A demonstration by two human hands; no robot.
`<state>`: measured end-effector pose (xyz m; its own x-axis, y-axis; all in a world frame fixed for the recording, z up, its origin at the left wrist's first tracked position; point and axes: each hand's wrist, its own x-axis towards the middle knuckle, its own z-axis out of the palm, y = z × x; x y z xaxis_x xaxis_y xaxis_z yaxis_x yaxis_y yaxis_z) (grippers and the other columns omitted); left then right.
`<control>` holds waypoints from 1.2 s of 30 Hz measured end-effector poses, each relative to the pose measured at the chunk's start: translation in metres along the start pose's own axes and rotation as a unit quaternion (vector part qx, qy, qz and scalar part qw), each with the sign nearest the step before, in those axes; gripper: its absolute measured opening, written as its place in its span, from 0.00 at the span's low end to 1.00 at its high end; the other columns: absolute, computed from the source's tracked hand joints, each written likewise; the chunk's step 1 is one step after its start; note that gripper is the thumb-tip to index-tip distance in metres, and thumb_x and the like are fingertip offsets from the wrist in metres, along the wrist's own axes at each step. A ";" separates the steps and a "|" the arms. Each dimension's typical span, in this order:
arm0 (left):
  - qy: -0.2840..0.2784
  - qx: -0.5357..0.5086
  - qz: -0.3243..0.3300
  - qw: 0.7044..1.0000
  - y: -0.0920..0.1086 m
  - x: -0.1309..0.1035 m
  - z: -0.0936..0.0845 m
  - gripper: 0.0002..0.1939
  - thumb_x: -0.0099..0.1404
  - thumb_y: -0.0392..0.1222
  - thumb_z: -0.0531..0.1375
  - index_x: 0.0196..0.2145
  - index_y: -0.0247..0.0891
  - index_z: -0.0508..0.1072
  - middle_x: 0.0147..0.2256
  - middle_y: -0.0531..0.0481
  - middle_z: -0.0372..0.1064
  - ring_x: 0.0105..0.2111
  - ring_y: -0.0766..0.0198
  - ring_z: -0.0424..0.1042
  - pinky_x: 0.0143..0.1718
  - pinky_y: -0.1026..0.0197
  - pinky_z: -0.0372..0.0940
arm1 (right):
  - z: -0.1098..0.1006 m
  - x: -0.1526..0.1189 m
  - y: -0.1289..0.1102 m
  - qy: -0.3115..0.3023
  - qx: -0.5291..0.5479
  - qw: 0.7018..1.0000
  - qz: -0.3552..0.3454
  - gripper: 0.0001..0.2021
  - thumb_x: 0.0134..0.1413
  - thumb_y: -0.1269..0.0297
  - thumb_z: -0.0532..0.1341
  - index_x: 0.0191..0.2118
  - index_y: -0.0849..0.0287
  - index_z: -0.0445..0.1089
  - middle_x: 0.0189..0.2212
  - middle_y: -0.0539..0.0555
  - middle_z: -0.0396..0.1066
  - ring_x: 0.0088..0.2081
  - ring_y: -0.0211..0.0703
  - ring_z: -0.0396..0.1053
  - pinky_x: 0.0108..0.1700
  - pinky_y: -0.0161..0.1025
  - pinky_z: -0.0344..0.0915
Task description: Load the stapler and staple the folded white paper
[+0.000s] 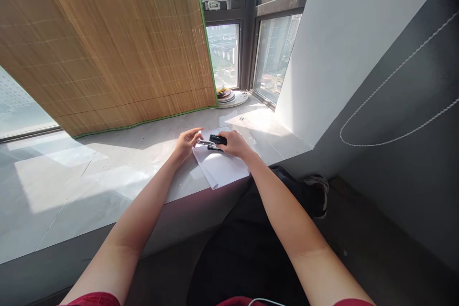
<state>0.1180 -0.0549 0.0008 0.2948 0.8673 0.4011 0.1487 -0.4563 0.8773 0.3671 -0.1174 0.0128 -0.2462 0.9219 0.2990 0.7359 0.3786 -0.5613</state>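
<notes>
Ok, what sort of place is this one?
Probably a room on a high floor, perhaps in a home: the corner window looks down on buildings, a bamboo-like blind screens part of it, and a wide pale ledge runs beneath.

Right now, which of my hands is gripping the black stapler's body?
Your right hand: it grips the black stapler over the white paper. Your left hand is at the opposite end, by the protruding metal strip.

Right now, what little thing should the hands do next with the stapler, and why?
Perhaps ease the metal part inward with the left hand: it sticks out of the stapler, that hand is at its tip, and the right hand holds the stapler.
</notes>
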 end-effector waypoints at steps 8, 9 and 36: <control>-0.030 0.201 0.067 0.977 0.004 -0.004 -0.001 0.15 0.70 0.58 0.69 0.38 0.44 0.87 0.39 0.44 0.74 0.39 0.55 0.70 0.41 0.53 0.66 | -0.005 -0.002 0.000 0.003 0.018 1.000 0.008 0.06 0.59 0.63 0.72 0.42 0.56 0.81 0.35 0.52 0.79 0.38 0.44 0.73 0.40 0.37 0.60; -0.041 0.206 0.070 0.975 0.005 -0.005 -0.001 0.14 0.70 0.57 0.70 0.38 0.44 0.88 0.39 0.44 0.74 0.41 0.53 0.71 0.43 0.52 0.67 | -0.005 -0.002 0.000 0.003 0.016 1.000 0.009 0.06 0.59 0.63 0.72 0.42 0.56 0.81 0.35 0.52 0.79 0.38 0.44 0.73 0.40 0.37 0.59; -0.123 0.249 0.103 0.955 -0.007 -0.004 -0.002 0.12 0.70 0.55 0.70 0.40 0.45 0.89 0.40 0.43 0.74 0.41 0.54 0.72 0.45 0.50 0.71 | -0.009 -0.004 -0.001 -0.010 0.000 1.000 0.010 0.10 0.60 0.65 0.70 0.47 0.55 0.81 0.39 0.55 0.81 0.42 0.47 0.74 0.41 0.39 0.60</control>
<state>0.1140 -0.0550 -0.0067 0.5701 0.7033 0.4246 0.4762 -0.7040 0.5268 0.3729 -0.1222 0.0189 -0.2431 0.9311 0.2719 0.7407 0.3592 -0.5677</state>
